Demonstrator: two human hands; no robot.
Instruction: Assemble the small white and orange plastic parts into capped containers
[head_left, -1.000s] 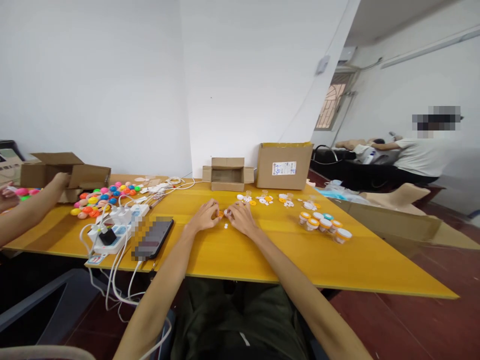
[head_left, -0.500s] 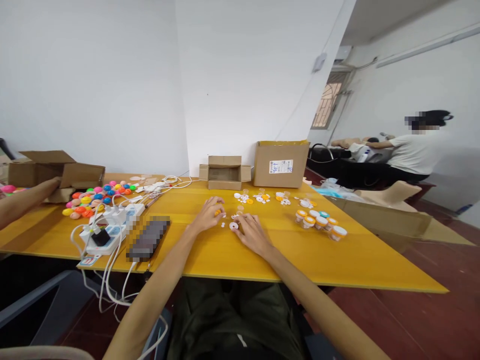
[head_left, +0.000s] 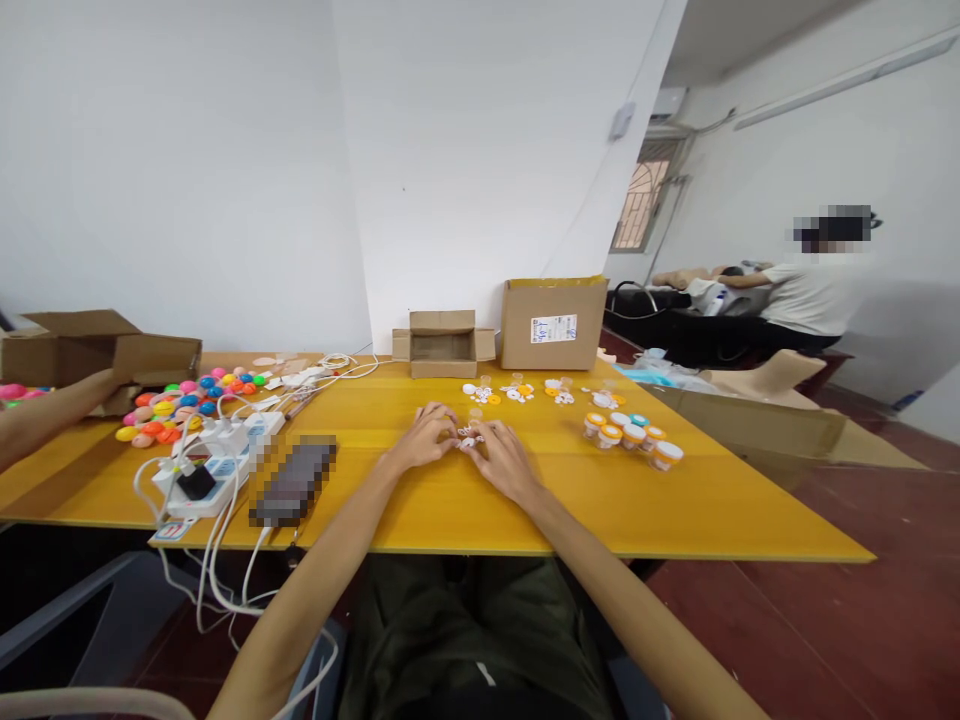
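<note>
My left hand (head_left: 429, 437) is over the middle of the table, its fingers curled together at the small parts; what they pinch is hidden. Opposite it, my right hand (head_left: 507, 460) closes thumb and fingertips on a small white disc (head_left: 466, 443). Both sets of fingertips nearly meet there. Small white plastic pieces (head_left: 471, 431) lie between the hands. Just beyond them stands a small clear cup (head_left: 475, 414), partly covered by my right fingers.
Small piles of white and orange parts (head_left: 517, 393) lie farther back. Several lidded clear jars (head_left: 632, 436) stand at right. Cardboard boxes (head_left: 555, 325) line the wall. At left are a phone (head_left: 294, 480), power strips (head_left: 225, 470), colourful balls (head_left: 184, 400) and another person's arm (head_left: 60, 410).
My hands have come closer together over the white disc. The orange piece seen at my left fingertips is now out of sight. The whole view has shifted slightly.
</note>
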